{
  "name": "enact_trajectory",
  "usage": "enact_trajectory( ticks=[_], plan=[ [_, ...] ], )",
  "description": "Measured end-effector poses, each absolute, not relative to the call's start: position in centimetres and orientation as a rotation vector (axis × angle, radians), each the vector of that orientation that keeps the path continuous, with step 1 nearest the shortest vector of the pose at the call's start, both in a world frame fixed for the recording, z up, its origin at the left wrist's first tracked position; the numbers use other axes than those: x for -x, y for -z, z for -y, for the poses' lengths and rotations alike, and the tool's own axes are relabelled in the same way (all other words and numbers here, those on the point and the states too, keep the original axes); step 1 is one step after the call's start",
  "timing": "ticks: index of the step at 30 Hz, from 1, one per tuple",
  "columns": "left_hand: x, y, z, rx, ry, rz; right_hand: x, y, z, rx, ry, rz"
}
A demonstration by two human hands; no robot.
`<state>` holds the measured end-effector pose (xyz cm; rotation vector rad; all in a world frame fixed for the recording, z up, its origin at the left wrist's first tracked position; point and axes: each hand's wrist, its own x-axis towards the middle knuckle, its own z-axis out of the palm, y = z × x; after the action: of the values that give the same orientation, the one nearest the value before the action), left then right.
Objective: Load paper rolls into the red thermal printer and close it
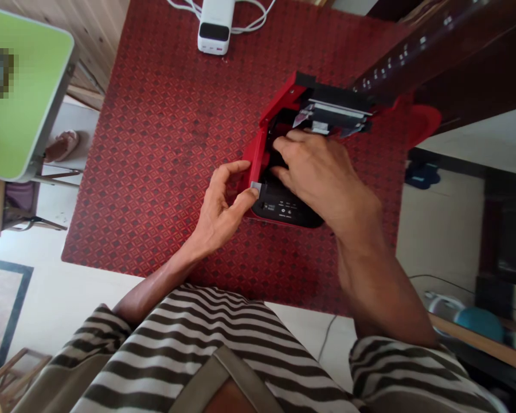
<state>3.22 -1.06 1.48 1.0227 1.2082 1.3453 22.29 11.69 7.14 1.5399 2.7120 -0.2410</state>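
Nearest the camera: a black-and-white striped shirt (198, 350) with a khaki strap (223, 373) across the chest, cut off by the lower frame edge.

Left hand (217, 209): narrow, thumb pad (246, 198) pressed on a small grey tab (255, 186) at the corner of a compact printer (279, 206), index finger (230, 167) curled toward the red side wall. Right hand (313, 178): fingers (284, 152) reach down into the open cavity, and the back of the hand hides whatever lies there, so I cannot tell whether they hold anything.

The printer sits on a red diamond-patterned mat (155, 172), its raised red lid (279, 106) exposing a black and silver mechanism (331, 112). Its black panel (284, 209) carries buttons and small printed labels (too small to read, and no brand can be made out).

Farther out: a white box (215, 26) with a white cable (253, 11) sits at the far mat edge, cut off by the top of the frame. A green tabletop (21, 97) at upper left bears a pixelated patch, unreadable. A long dark object with metal studs (430, 51) crosses the upper right corner, and a blue rounded object (477, 324) rests at lower right, partly hidden.
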Motion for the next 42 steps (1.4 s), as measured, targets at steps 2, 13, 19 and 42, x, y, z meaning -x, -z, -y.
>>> enact_trajectory(
  ticks=[2, 13, 19, 42],
  plan=[
    [-3.3, -1.5, 1.1, -1.021, -1.347, -1.209, -22.1, -7.1, -11.8, -1.51, 0.219, -2.699],
    [-3.1, -1.7, 1.2, -1.026, -1.317, -1.206, -22.4, -11.6, -10.1, -1.5, 0.362, -2.653],
    [-3.3, -1.4, 1.2, -1.019, -1.321, -1.253, -24.9, -13.2, -6.8, -1.77, 0.444, -2.81],
    [-2.1, -0.9, 0.5, -1.112, -1.312, -1.244, -33.2, -2.5, -9.7, -2.667, 1.172, -2.69]
  ],
)
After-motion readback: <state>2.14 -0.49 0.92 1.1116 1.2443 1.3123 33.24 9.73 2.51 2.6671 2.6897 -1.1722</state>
